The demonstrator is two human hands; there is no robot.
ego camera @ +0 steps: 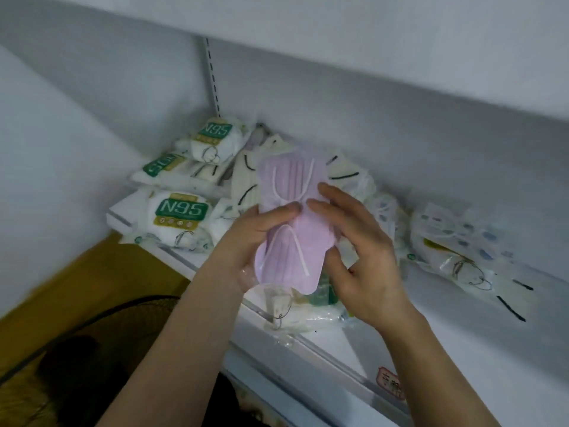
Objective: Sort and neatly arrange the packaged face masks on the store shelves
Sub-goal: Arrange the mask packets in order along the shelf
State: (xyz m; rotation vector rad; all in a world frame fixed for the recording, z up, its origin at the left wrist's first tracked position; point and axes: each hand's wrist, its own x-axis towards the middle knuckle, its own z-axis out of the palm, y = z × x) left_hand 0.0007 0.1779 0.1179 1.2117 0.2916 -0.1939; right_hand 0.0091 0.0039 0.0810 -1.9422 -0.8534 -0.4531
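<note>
A clear pack of lilac face masks [288,217] with white ear loops is held above the white shelf [431,340]. My left hand [255,238] grips its lower left side, thumb pressed on the front. My right hand [357,245] holds the pack's right edge, fingertips curled onto the front. White packs marked N95 [180,220] lie at the shelf's left end, one in front and two behind [212,140]. Cream masks with black loops [246,183] lie behind the lilac pack. Printed mask packs [452,241] lie to the right.
Another clear pack [295,306] lies on the shelf's front edge below my hands. An upper shelf [369,41] hangs overhead. A pink price label [391,382] sits on the front rail. A dark fan grille [92,328] stands low left over the brown floor.
</note>
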